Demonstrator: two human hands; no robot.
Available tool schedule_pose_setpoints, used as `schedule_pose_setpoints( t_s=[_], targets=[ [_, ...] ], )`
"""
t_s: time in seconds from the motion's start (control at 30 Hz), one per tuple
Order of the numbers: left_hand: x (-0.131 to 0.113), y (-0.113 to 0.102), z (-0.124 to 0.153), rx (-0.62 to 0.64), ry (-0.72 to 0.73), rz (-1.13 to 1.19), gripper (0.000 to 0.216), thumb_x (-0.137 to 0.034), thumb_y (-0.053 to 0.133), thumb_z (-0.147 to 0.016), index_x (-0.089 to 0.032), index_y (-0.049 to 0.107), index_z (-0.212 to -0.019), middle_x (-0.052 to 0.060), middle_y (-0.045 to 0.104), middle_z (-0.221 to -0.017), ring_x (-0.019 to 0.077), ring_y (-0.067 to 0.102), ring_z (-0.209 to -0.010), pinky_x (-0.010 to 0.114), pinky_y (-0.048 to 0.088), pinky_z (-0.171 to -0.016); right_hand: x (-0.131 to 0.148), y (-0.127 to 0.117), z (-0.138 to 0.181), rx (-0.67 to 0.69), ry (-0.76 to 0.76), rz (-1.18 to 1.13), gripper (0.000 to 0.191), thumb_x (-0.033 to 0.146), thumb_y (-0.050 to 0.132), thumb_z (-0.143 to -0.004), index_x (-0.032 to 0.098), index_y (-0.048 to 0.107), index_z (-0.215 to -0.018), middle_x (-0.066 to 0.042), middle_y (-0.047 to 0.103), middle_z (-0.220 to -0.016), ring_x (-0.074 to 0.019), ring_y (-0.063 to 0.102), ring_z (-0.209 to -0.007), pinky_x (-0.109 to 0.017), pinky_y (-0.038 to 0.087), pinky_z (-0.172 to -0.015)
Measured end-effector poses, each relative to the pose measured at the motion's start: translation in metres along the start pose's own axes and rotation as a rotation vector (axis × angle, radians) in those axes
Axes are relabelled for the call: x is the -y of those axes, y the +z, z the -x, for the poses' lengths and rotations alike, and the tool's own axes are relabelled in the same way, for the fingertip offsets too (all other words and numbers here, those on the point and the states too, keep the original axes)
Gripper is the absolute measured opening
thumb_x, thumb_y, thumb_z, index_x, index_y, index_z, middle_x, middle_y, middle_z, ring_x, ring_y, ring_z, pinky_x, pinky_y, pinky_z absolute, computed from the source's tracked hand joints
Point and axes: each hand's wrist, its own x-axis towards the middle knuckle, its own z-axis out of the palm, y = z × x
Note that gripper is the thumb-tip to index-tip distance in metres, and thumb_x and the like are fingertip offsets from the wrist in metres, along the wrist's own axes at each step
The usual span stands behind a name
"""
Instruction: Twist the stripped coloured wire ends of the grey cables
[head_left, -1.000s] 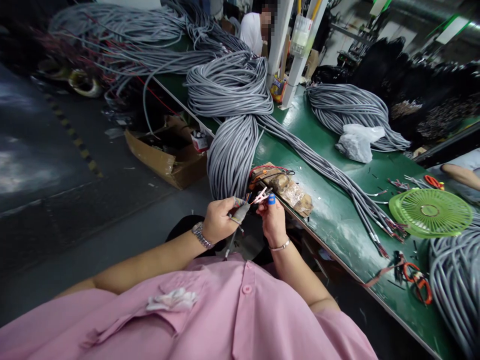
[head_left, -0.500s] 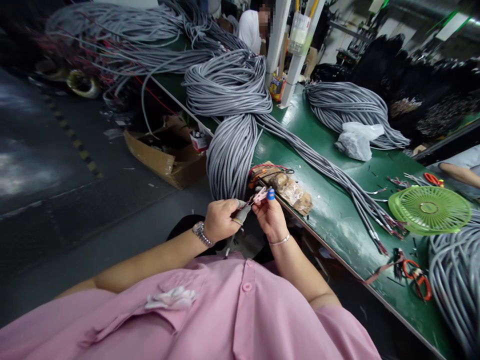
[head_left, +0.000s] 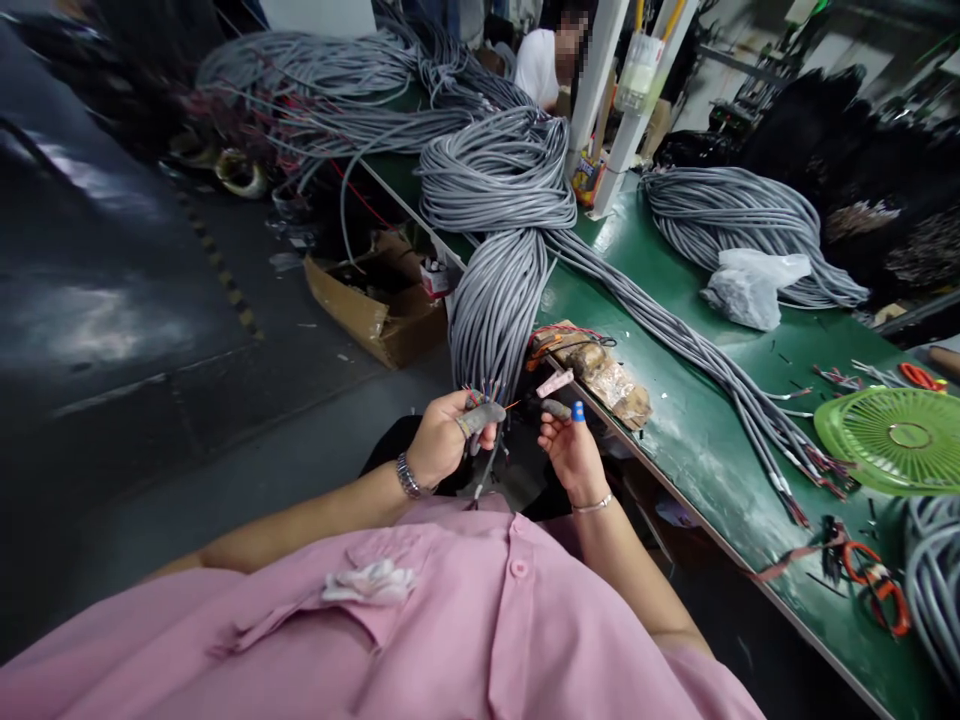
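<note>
My left hand (head_left: 442, 432) is closed around the end of a grey cable, with thin coloured wires (head_left: 484, 390) fanning out above its fingers. One orange-tipped wire points right, toward my other hand. Grey covers wrap the left thumb and a finger. My right hand (head_left: 571, 455) is just to the right, apart from the wires, its fingers loosely bent and nothing visible in them. It has blue tape on the thumb and a grey cover on a finger. Just above it, a pink clip-like piece (head_left: 555, 383) sits at the end of a wooden board (head_left: 634, 405).
Coiled grey cables (head_left: 499, 175) hang over the green bench (head_left: 645, 350) edge. A cable bundle runs right toward a green fan (head_left: 892, 435) and orange-handled scissors (head_left: 874, 585). An open cardboard box (head_left: 360, 310) stands left on the floor. Another person (head_left: 536, 65) is behind.
My right hand has drawn away from my left, leaving a gap between them. The coloured wires now stand fanned out from my left hand. The view has swung a little left.
</note>
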Motion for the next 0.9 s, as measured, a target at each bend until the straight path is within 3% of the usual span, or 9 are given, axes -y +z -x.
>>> schedule_pose_setpoints(
  t_s=[0.13,0.23,0.3,0.4,0.47,0.63,0.77,0.8,0.9],
  targets=[
    [0.008,-0.007,0.003,0.155,-0.004,-0.174,0.019,-0.034,0.068,-0.079,-0.016,0.066,-0.083,0.002,0.067,-0.067,0.0132,0.062,-0.06,0.026,0.05,-0.06,-0.006,-0.01,0.014,-0.004,-0.003,0.078,0.043,0.057,0.058,-0.083,0.018,0.071,-0.095,-0.003,0.065,-0.081,-0.009,0.054,-0.061,-0.02,0.048,-0.055],
    [0.038,-0.02,-0.003,0.557,-0.044,-0.321,0.037,-0.031,0.072,-0.075,-0.016,0.065,-0.108,0.009,0.07,-0.106,0.0205,0.065,-0.096,0.033,0.051,-0.085,-0.009,-0.021,0.026,-0.034,-0.026,0.136,0.039,0.053,0.059,-0.083,0.019,0.071,-0.096,-0.003,0.065,-0.081,-0.0089,0.053,-0.062,-0.02,0.047,-0.055],
    [0.067,-0.032,-0.009,0.791,-0.117,-0.375,0.046,-0.032,0.068,-0.077,-0.017,0.061,-0.12,0.011,0.066,-0.12,0.023,0.062,-0.108,0.035,0.048,-0.092,-0.011,-0.029,0.034,-0.066,-0.035,0.16,0.037,0.052,0.061,-0.082,0.019,0.071,-0.096,-0.002,0.064,-0.081,-0.0087,0.052,-0.061,-0.02,0.047,-0.055],
    [0.105,-0.049,-0.018,0.866,-0.084,-0.755,0.047,-0.033,0.068,-0.073,-0.02,0.063,-0.118,0.008,0.066,-0.121,0.0245,0.059,-0.112,0.035,0.044,-0.096,-0.017,-0.038,0.045,-0.112,-0.038,0.204,0.036,0.051,0.062,-0.081,0.018,0.071,-0.094,-0.002,0.064,-0.079,-0.0085,0.051,-0.06,-0.02,0.045,-0.054],
    [0.115,-0.056,-0.025,0.811,-0.046,-1.098,0.046,-0.034,0.067,-0.071,-0.023,0.065,-0.116,0.007,0.064,-0.122,0.0261,0.055,-0.118,0.036,0.04,-0.101,-0.019,-0.04,0.051,-0.128,-0.046,0.26,0.035,0.05,0.063,-0.08,0.018,0.071,-0.093,-0.003,0.063,-0.079,-0.0081,0.05,-0.059,-0.02,0.044,-0.053],
    [0.091,-0.055,-0.037,0.765,0.031,-1.24,0.036,-0.036,0.061,-0.072,-0.024,0.069,-0.106,0.008,0.07,-0.107,0.0254,0.061,-0.105,0.035,0.045,-0.092,0.005,-0.03,0.076,-0.108,-0.13,0.551,0.03,0.044,0.064,-0.081,0.019,0.07,-0.097,-0.003,0.065,-0.08,-0.0079,0.05,-0.057,-0.022,0.044,-0.055],
    [0.066,-0.052,-0.047,0.786,0.054,-1.262,0.028,-0.043,0.057,-0.072,-0.024,0.071,-0.088,0.001,0.072,-0.079,0.0214,0.065,-0.076,0.03,0.049,-0.07,0.064,-0.017,0.106,0.189,-0.313,0.945,0.026,0.038,0.062,-0.084,0.021,0.07,-0.103,-0.004,0.069,-0.092,-0.0139,0.059,-0.077,-0.027,0.048,-0.073],
    [0.059,-0.051,-0.052,0.794,-0.017,-1.214,0.028,-0.044,0.058,-0.071,-0.022,0.071,-0.083,0.001,0.07,-0.073,0.0209,0.064,-0.072,0.029,0.049,-0.066,0.083,-0.017,0.111,0.221,-0.364,1.026,0.026,0.037,0.062,-0.085,0.021,0.07,-0.104,-0.004,0.069,-0.095,-0.0155,0.061,-0.082,-0.029,0.048,-0.076],
    [0.026,-0.044,-0.071,0.859,-0.14,-1.067,0.03,-0.045,0.057,-0.072,-0.019,0.068,-0.066,0.001,0.068,-0.065,0.0203,0.063,-0.067,0.028,0.047,-0.066,0.14,-0.026,0.107,0.086,-0.543,1.193,0.027,0.038,0.057,-0.087,0.021,0.07,-0.102,-0.002,0.069,-0.088,-0.0165,0.06,-0.08,-0.029,0.048,-0.075]
  ],
)
